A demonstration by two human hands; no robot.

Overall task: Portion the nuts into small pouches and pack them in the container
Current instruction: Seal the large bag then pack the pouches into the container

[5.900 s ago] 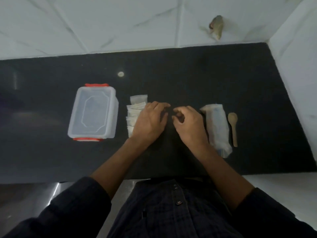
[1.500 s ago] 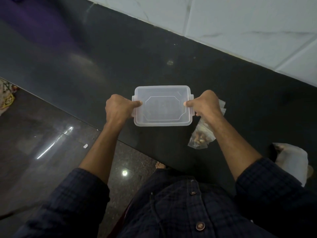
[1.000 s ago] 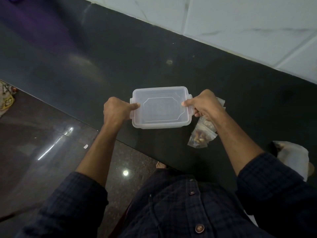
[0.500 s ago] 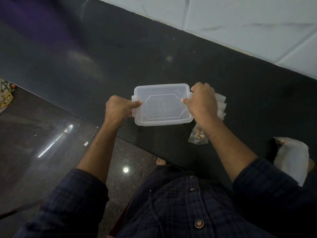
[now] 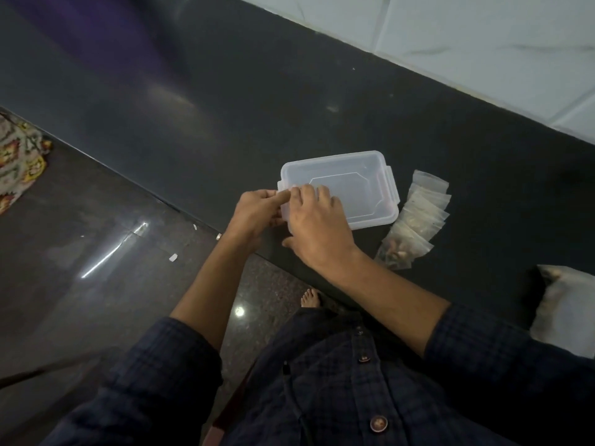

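Observation:
The translucent plastic container [image 5: 354, 185] with its lid on stands near the front edge of the black counter [image 5: 225, 101]. My left hand [image 5: 257, 214] grips the container's left end, thumb on top at the clip. My right hand [image 5: 318, 223] lies across the left part of the lid with its fingers resting flat on it and the thumb at the front wall. A fanned row of small clear pouches [image 5: 415, 217] with nuts inside lies just right of the container, touched by neither hand.
A large whitish bag [image 5: 566, 313] lies on the counter at the far right. The counter's front edge runs diagonally under my forearms, with glossy floor [image 5: 96, 268] and a bare foot below. White tiled wall [image 5: 483, 37] behind.
My right hand has left the container's right end and crossed over the lid to the left end, beside my left hand. The container now sits on the counter, and the pouches are uncovered.

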